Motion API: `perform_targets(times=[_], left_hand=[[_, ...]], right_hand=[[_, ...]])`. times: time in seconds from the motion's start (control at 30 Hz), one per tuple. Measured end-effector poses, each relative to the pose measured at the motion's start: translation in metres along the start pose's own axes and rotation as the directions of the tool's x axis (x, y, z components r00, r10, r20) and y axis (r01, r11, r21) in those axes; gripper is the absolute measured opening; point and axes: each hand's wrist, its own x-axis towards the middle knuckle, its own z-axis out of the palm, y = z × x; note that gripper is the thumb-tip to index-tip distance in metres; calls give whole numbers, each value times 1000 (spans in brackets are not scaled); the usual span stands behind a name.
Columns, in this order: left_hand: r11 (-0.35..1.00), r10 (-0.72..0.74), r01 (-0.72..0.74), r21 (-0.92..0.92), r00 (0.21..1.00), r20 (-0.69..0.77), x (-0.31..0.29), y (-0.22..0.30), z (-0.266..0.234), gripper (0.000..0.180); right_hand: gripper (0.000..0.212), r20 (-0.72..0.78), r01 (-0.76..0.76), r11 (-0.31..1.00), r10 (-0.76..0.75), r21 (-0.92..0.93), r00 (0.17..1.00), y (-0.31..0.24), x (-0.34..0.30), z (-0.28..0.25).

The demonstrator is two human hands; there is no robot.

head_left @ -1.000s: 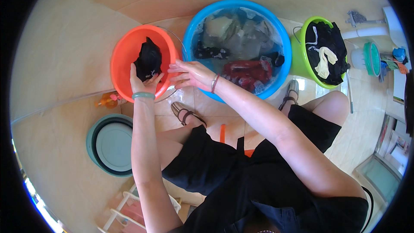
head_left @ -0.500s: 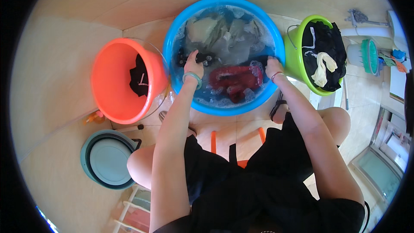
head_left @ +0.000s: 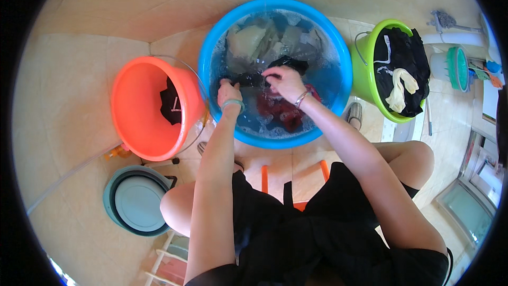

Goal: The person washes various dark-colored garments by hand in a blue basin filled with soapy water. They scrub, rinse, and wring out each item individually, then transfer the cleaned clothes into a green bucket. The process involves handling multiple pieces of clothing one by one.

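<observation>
A wide blue tub of soapy water stands before me, with wet clothes soaking in it. Both my hands are over the water at a black garment. At its left part my left hand is closed on the dark cloth. My right hand, fingers bent together, grips the same cloth near the tub's middle. Just under the right hand lies a dark red garment, partly covered by hand and water. Pale grey clothing floats toward the far side.
An orange bucket holding a black cloth stands at the left; a green bucket heaped with black clothes and a cream-coloured piece stands at the right. A grey-green basin is at lower left. Tiled wall rises behind the tub.
My right hand has moved from the tub's right rim leftward to the middle, bringing black cloth with it. My left hand has shifted slightly left and nearer to me.
</observation>
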Motion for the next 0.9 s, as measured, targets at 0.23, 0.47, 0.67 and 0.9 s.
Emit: perform_targets(times=[0.23,0.47,0.67,0.9], left_hand=[[863,298,-371,-343,922,-249,-46,13,10,14],[435,12,163,-885,982,187,-77,0,67,22],[103,-29,659,-745,751,660,-63,34,59,45],[-117,471,807,-579,559,683,-20,40,44,51]], right_hand=[[42,234,-443,827,381,347,895,48,19,45],[46,-108,-266,935,246,-235,963,106,27,24],[28,-288,-194,973,152,-122,945,93,11,22],[19,101,366,897,-351,-249,931,-28,-56,14]])
